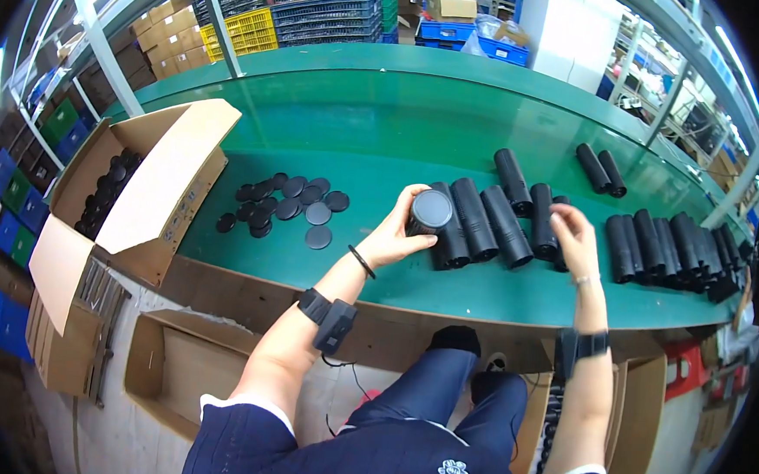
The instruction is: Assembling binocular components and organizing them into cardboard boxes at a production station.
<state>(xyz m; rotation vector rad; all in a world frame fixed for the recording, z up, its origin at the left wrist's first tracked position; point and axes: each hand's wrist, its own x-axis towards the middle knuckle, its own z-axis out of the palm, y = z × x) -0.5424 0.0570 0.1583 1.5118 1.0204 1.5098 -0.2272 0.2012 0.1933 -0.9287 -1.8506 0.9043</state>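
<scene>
Gripping tube (431, 211) over green tabletop (366, 171), crates (319, 12) beyond, left fingers (406, 197); right fingers (572, 217), hold unclear

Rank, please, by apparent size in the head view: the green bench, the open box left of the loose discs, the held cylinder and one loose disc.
1. Green bench
2. Open box
3. Held cylinder, partly covered by the left hand
4. Loose disc
</scene>
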